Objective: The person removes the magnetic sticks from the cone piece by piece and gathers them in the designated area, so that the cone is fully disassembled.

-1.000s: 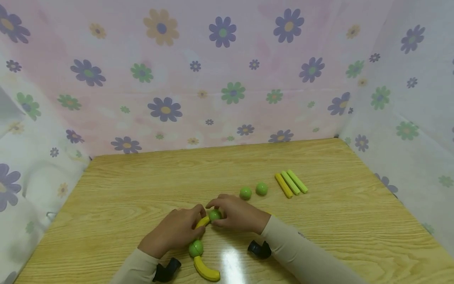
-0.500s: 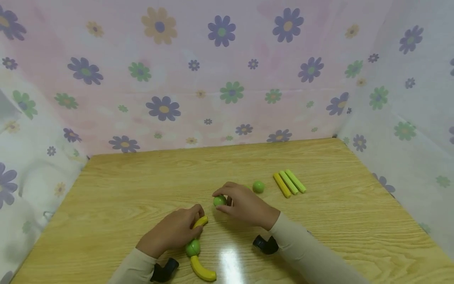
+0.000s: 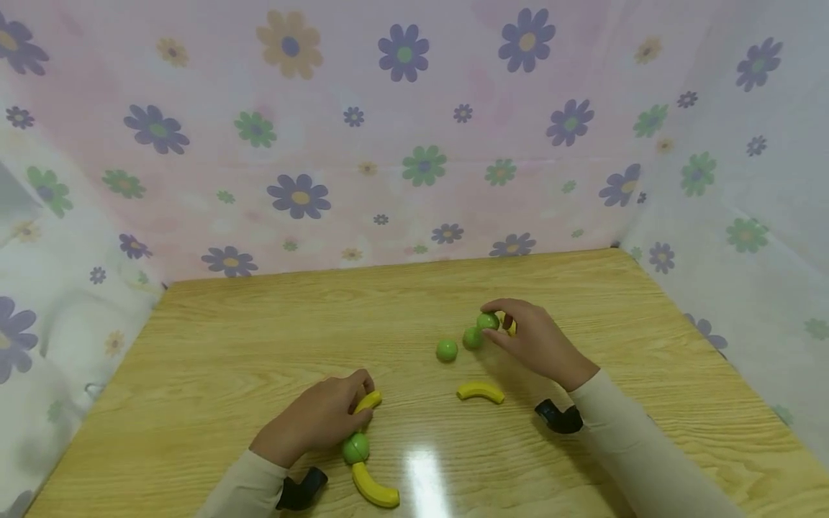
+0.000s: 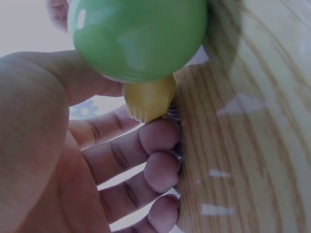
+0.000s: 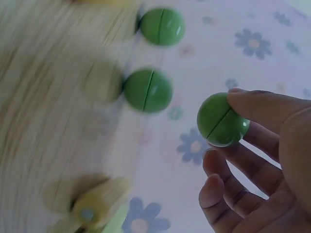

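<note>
My left hand [image 3: 317, 417] grips a curved yellow rod [image 3: 370, 401] low over the table. At that rod's near end sits a green ball [image 3: 355, 448], with a second curved yellow rod [image 3: 376, 488] reaching from it towards the front. In the left wrist view, the ball [image 4: 138, 36] and the gripped rod [image 4: 149, 97] meet. Between thumb and fingers my right hand [image 3: 537, 342] pinches another green ball [image 3: 488, 321], which the right wrist view shows held off the table [image 5: 121, 141]. Two loose green balls lie by it, one near [image 3: 473, 337] and one further left [image 3: 447, 350].
A third curved yellow rod [image 3: 481, 391] lies in front of the loose balls. Behind my right hand a straight yellow stick [image 3: 509, 326] peeks out; the light green sticks are hidden in the head view. Flowered cloth [image 3: 414, 165] walls the table's back and sides.
My right hand has carried the green ball away from the rod in my left hand, to the right and back. A curved yellow rod came into view. My left hand stays nearly in place.
</note>
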Available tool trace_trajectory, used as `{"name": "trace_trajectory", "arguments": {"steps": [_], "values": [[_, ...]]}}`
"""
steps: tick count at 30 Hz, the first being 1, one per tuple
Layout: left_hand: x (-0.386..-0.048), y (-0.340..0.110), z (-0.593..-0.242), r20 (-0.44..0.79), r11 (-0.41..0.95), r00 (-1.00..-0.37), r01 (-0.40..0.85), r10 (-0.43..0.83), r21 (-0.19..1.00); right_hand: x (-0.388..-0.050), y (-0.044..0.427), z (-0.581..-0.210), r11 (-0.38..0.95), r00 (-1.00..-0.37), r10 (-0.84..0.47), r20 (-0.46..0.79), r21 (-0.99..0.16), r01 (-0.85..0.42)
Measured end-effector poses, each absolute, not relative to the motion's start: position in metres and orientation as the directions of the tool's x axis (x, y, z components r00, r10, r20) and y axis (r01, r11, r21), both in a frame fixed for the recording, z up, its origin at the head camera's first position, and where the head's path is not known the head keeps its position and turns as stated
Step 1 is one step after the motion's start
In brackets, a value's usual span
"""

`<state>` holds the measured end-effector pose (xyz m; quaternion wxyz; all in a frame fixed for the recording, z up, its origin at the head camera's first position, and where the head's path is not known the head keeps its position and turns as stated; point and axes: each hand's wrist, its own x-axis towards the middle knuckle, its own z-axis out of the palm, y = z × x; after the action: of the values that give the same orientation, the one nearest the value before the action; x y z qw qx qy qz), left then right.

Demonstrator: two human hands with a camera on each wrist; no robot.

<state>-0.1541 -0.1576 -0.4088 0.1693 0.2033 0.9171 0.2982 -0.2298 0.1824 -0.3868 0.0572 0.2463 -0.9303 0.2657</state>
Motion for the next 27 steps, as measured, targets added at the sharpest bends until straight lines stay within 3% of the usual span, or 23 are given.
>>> {"name": "trace_trajectory", "arguments": {"steps": [14,27], "values": [[-0.153,-0.156,-0.408,-0.183,0.758,-0.870,0.274,0.457,0.592,-0.245,0.202,-0.402,0.795,-0.901,-0.434,0.007,-0.468,-0.386],[-0.154,-0.156,-0.409,-0.176,0.750,-0.868,0.280,0.464,0.599,-0.247,0.205,-0.407,0.795,-0.897,-0.441,-0.002,-0.466,-0.389]]}}
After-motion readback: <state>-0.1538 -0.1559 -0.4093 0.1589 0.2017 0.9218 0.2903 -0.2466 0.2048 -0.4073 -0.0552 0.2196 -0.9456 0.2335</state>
